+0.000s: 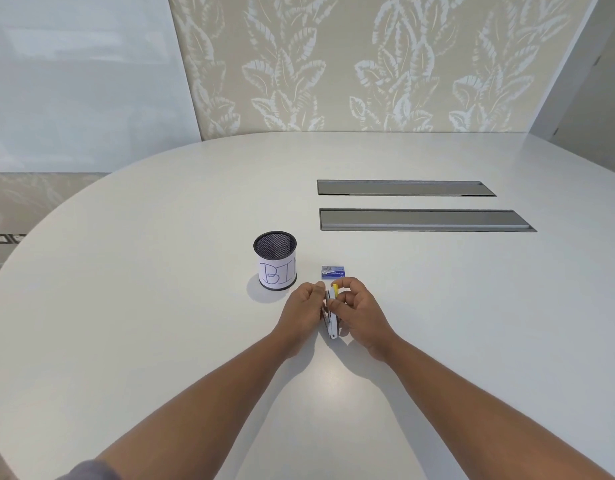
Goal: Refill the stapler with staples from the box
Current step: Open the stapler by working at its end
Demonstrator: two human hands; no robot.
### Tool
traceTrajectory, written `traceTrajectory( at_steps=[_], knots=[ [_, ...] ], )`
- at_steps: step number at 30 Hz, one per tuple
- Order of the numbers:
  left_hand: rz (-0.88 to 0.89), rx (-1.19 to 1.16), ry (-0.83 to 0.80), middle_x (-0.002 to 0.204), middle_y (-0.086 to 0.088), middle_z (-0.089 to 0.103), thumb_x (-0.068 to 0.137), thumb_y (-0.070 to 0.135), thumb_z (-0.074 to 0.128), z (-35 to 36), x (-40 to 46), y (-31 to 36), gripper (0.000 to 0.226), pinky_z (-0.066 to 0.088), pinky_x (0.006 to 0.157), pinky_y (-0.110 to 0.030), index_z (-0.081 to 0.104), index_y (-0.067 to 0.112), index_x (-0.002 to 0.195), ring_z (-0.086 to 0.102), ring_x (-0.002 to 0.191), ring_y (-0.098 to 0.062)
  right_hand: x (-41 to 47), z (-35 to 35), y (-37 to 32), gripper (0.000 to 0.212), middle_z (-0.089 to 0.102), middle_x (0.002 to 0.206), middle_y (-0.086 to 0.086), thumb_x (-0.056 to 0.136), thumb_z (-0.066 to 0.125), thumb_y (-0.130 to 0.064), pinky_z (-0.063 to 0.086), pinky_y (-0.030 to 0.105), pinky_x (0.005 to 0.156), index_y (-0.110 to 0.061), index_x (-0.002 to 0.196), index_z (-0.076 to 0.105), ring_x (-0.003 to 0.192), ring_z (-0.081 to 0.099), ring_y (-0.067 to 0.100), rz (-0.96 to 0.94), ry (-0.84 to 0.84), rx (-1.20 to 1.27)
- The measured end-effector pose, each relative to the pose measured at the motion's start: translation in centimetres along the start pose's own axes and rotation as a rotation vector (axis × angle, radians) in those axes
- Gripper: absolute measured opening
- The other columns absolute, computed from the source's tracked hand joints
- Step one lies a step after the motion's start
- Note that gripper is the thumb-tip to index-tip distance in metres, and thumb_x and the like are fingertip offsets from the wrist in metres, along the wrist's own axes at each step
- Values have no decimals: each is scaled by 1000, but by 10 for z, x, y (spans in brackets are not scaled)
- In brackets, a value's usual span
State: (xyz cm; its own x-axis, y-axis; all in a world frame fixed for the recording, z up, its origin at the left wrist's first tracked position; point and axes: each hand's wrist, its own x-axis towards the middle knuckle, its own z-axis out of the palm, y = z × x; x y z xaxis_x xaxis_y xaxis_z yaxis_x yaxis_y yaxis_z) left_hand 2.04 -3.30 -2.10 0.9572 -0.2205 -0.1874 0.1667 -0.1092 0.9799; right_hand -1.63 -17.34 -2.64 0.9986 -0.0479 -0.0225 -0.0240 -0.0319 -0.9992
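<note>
A small white stapler (332,325) with a yellow part at its far end sits between both hands on the white table (160,306). My left hand (300,311) grips its left side. From the right, the fingers of my right hand (356,308) curl around it, pinching near the yellow tip. Much of the stapler is hidden by the fingers. A small blue staple box (333,272) lies on the table just beyond the hands, its near end showing staples.
A black mesh cup (275,259) with a white paper label reading "BI" stands left of the box. Two long grey cable hatches (423,220) are set into the table farther back on the right.
</note>
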Motion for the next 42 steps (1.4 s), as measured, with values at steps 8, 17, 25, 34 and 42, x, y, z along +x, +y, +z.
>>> traceTrajectory(
  at_steps=[8, 17, 25, 34, 42],
  knots=[
    [31, -15, -19, 71, -2, 60, 103, 41, 48, -2, -4, -1, 33, 43, 66, -31, 58, 14, 87, 51, 65, -16, 2, 2, 0, 19, 67, 76, 4, 98, 64, -17, 50, 29, 53, -21, 116, 59, 66, 64, 23, 35, 19, 1],
    [28, -314, -178, 101, -16, 74, 103, 18, 53, -16, -5, -2, 25, 54, 82, -31, 76, 9, 110, 66, 88, -25, -1, 4, -3, 31, 70, 104, 14, 95, 70, -33, 54, 33, 63, -26, 124, 61, 80, 65, 18, 1, -31, -56],
    [-36, -476, -145, 102, -22, 71, 102, 10, 51, -23, -5, 0, 25, 61, 77, -31, 71, -1, 112, 67, 89, -28, 2, 7, 0, 52, 66, 82, -13, 82, 80, -49, 52, 31, 67, -28, 126, 64, 66, 56, 6, -91, 7, -327],
    [165, 5, -45, 81, -1, 73, 95, 23, 64, -41, -13, -7, 12, 57, 73, -34, 73, 18, 101, 67, 72, -19, -2, 7, 8, 42, 62, 94, -17, 82, 67, -60, 44, 21, 70, -35, 115, 62, 79, 56, 3, -304, 98, -766],
    [272, 378, -60, 62, 5, 48, 99, 31, 54, -40, -20, -6, 37, 36, 61, -28, 56, 6, 72, 40, 59, -11, 1, 7, 10, 45, 54, 105, -9, 89, 71, -40, 50, 31, 81, -19, 127, 61, 91, 55, 10, -344, 62, -792]
  ],
)
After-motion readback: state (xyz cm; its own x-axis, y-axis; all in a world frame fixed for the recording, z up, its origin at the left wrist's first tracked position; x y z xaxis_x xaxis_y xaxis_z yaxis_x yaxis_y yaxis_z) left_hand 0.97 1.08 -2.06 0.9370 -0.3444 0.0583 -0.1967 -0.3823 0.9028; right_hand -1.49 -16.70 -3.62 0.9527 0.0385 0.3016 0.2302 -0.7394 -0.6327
